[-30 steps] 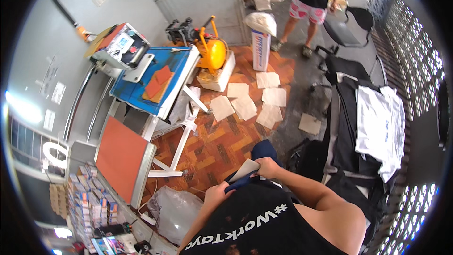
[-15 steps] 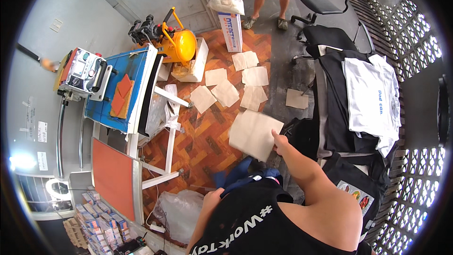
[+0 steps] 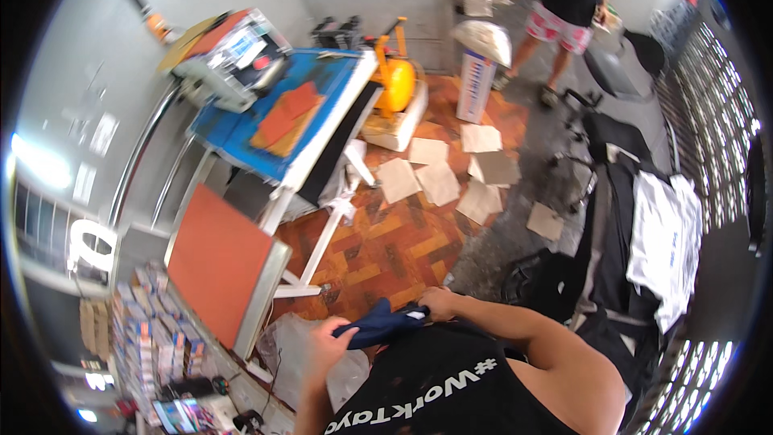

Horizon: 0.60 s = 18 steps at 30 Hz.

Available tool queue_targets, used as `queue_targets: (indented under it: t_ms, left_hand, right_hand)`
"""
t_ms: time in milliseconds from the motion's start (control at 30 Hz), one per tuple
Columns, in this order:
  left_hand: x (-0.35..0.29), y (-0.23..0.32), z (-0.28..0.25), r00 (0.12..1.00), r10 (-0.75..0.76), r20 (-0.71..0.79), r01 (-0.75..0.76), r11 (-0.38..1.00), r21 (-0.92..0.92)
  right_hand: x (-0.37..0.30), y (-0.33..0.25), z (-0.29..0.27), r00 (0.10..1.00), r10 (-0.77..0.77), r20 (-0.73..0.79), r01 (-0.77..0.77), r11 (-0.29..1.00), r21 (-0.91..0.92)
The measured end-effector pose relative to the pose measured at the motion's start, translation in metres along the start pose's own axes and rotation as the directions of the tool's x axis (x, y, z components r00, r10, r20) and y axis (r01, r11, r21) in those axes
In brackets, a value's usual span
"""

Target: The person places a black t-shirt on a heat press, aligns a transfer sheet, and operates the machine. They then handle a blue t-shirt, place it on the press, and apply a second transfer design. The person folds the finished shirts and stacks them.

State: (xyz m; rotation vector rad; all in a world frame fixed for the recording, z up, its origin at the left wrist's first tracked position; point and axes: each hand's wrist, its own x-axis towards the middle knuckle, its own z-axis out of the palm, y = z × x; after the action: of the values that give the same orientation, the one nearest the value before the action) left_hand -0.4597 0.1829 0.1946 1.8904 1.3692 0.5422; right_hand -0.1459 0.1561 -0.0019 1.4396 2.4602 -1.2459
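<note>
Here, a red board point(image 3: 221, 262) stands below the blue desk point(image 3: 225, 141). The left hand point(image 3: 326, 346) pinches the left end of the navy cloth point(image 3: 374, 326). The cloth hangs in front of the black top point(image 3: 435, 387). The right hand point(image 3: 439, 304) is curled at its right end; its grip cannot be determined. Square sheets point(image 3: 481, 201) lie ahead. A white shirt point(image 3: 664, 234) lies far right.

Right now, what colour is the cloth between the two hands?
The cloth is dark navy blue; it shows best in the head view.
</note>
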Motion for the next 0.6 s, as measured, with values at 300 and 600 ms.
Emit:
queue_targets:
  t_ms: [300,600]
  left_hand:
    - [-0.115,-0.091,-0.197,0.958,-0.106,-0.265,0.171,0.956,0.238]
    - [-0.159,-0.124,-0.264,0.727,-0.041,-0.686,0.073,0.997,0.017]
  right_hand:
    - [0.038,-0.119,-0.125,0.824,0.275,-0.495,-0.147,0.948,0.282]
    - [0.146,-0.246,-0.214,0.757,-0.082,-0.648,0.148,0.988,0.047]
